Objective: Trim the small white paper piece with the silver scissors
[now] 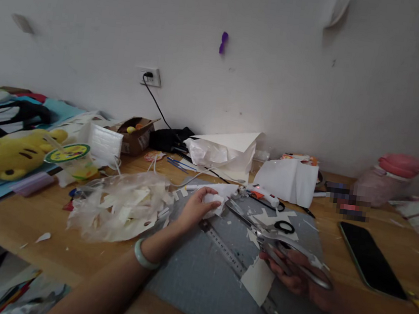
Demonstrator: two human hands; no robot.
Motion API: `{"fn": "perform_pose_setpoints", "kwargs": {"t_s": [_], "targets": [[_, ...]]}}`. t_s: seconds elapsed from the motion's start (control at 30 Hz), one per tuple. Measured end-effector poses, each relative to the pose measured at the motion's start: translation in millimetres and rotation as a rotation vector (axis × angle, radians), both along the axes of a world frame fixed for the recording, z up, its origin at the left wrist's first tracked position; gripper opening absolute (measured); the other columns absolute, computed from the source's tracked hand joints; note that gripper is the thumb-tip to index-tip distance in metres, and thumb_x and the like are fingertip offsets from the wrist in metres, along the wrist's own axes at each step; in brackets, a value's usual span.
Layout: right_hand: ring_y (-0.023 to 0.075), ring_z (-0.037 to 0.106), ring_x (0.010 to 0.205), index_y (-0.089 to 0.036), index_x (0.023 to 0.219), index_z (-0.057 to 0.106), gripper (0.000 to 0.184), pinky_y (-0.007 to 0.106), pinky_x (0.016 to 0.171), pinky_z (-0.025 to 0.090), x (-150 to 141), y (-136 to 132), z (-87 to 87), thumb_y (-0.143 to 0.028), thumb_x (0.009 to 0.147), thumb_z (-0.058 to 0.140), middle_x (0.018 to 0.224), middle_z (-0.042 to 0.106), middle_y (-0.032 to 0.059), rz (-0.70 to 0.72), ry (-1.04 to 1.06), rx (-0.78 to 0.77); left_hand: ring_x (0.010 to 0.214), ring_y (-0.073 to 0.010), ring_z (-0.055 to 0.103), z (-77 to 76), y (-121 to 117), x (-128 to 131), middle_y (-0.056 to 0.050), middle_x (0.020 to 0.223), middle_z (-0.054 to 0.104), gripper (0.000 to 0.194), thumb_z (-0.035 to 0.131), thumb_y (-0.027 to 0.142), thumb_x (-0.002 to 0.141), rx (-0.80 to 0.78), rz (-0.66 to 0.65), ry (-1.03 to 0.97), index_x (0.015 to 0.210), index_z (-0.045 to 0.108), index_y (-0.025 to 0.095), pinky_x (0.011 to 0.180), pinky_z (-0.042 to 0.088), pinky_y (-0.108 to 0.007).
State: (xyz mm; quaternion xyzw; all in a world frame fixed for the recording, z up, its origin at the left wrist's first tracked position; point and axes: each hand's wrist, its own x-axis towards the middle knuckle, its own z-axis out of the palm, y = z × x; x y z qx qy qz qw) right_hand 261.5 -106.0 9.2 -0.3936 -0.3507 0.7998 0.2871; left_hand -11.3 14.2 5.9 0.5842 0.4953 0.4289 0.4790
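Over the grey cutting mat (194, 277), my left hand (199, 207) pinches a piece of white paper (219, 199) between thumb and fingers. My right hand (294, 274) grips the handles of large metal scissors (268, 240), whose blades point left toward that paper. Below the blades a metal ruler (224, 250) lies slantwise, with a white paper scrap (257, 280) over part of it. Behind the scissors are a white glue gun (266, 195) with an orange part and a second pair of scissors with black handles (284, 227).
Left of the mat sits a clear plastic bag (118, 212) of scraps, near a lidded cup (73, 160) and a yellow plush toy (7, 155). A phone (372, 258) and a pink bottle (386, 178) are at right. Behind lie crumpled white sheets (225, 154) and a cardboard box (136, 135).
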Motion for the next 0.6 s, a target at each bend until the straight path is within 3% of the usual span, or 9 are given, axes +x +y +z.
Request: {"fn": "perform_pose_setpoints", "kwargs": {"t_s": [0.27,0.6], "targets": [[0.0022,0.022,0.046,-0.015,0.083,0.066,0.041,0.017,0.037,0.013,0.3,0.4,0.9,-0.053,0.068,0.064,0.07,0.045,-0.0001,-0.039,0.024,-0.047,0.08,-0.0177,0.056,0.8,0.4,-0.9,-0.004,0.088,0.066,0.029,0.065,0.032,0.064,0.052,-0.011,0.018,0.089,0.066,0.018,0.071,0.041,-0.026],[0.0015,0.022,0.046,-0.013,0.084,0.065,0.039,0.015,0.037,0.013,0.3,0.7,0.2,-0.049,0.068,0.067,0.071,0.045,0.0006,-0.029,0.086,-0.067,0.083,-0.0189,0.058,2.2,-0.9,-0.7,-0.004,0.092,0.066,0.027,0.065,0.027,0.063,0.064,0.018,0.047,0.088,0.066,0.018,0.073,0.042,-0.027]]}}
